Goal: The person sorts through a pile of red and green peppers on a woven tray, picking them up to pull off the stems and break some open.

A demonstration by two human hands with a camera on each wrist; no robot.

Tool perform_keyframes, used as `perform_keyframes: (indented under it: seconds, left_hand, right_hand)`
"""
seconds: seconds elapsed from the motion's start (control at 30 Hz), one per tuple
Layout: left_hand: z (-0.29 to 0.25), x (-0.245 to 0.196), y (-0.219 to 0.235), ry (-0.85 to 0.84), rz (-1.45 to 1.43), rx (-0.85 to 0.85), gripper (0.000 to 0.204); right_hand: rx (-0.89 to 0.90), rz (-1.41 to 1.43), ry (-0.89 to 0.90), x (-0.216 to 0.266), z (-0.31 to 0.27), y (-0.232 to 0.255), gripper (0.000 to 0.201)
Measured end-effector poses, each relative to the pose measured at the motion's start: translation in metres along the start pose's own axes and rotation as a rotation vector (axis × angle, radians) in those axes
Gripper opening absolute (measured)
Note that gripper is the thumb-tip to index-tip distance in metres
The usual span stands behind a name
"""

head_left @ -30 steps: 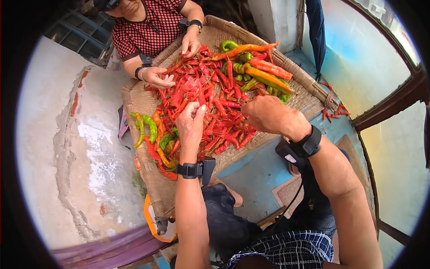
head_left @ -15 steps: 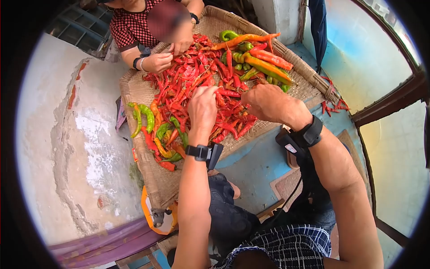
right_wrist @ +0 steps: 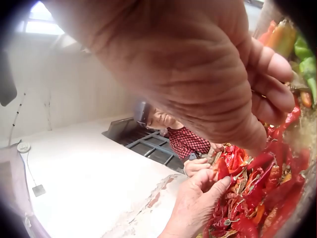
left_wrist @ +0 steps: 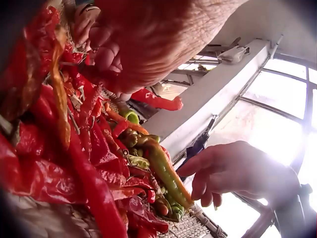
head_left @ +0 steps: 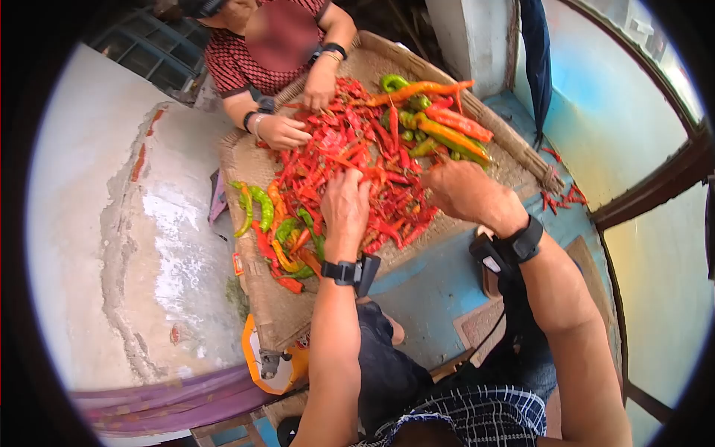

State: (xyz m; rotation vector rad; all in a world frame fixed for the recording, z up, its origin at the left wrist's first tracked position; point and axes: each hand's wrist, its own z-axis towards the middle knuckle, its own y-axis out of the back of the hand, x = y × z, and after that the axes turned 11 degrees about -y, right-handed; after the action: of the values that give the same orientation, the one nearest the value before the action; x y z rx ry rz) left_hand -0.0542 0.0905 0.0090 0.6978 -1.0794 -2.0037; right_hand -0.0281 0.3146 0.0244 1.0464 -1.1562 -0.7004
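My left hand (head_left: 346, 205) is low over the heap of dried red chili peppers (head_left: 398, 212), its back facing the head camera. In the right wrist view its thumb and fingers pinch a red chili pepper (right_wrist: 223, 169); one end of a red pepper (left_wrist: 166, 101) sticks out past the hand in the left wrist view. To the right, my right hand (head_left: 469, 192) hovers at the heap's edge near the green and orange peppers (head_left: 447, 134). Its fingers (left_wrist: 198, 186) hang loosely bent, and nothing shows between them.
A large woven tray (head_left: 279, 320) bears all the peppers. Opposite, another person (head_left: 257, 86) works in the heap with both hands (head_left: 283, 132). Mixed green and orange peppers (head_left: 287, 242) lie on the left side. Windows (head_left: 655, 246) stand at the right, a wall (head_left: 179, 246) at the left.
My left hand first held a red pepper up, then reached forward into the heap, and has since drawn back slightly. My right hand stays nearly still. The other person's hands came together, then parted.
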Motion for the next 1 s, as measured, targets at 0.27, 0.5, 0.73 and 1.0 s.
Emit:
perform_keyframes:
  seconds: [0.27, 0.5, 0.73, 1.0]
  left_hand:
    - [-0.006, -0.001, -0.011, 0.2, -0.446, -0.038, 0.018]
    - [-0.009, 0.056, 0.021, 0.743, -0.852, -0.531, 0.063]
    - [-0.036, 0.071, 0.018, 0.499, -0.336, -0.14, 0.031]
    - [-0.024, 0.055, 0.0, 0.252, 0.096, 0.011, 0.013]
  right_hand:
    - [0.057, -0.012, -0.048, 0.001, 0.001, 0.002, 0.018]
    - [-0.014, 0.0, 0.045, -0.003, -0.002, 0.0, 0.012]
    - [0.037, -0.057, 0.002, 0.011, 0.008, -0.001, 0.011]
    - [0.048, -0.095, 0.053, 0.022, 0.017, -0.012, 0.009]
